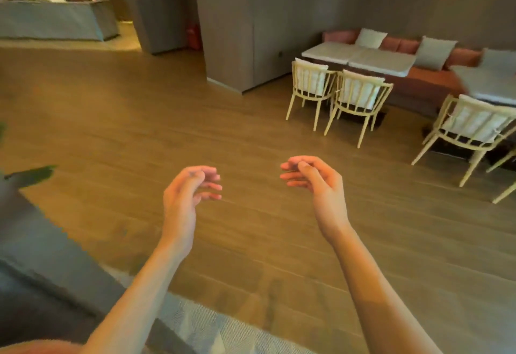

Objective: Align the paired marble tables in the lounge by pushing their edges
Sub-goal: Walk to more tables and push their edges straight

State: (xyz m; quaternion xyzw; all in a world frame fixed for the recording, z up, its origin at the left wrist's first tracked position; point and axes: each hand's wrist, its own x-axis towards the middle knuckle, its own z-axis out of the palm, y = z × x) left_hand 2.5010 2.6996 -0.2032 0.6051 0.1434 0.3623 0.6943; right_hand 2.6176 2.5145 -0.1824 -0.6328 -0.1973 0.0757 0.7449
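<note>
Both the left hand (190, 189) and right hand (312, 176) hang empty over the wooden floor (139, 119) with fingers loosely curled, well apart from the paired tables (360, 57) by the far bench, so the pushing seems not yet begun.

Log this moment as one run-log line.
phase: approach | left hand: empty, curled | right hand: empty, curled | paired marble tables: far right, untouched | wooden floor between

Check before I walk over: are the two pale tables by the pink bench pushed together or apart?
Together: the two pale tables meet along one seam, no gap showing.
</note>
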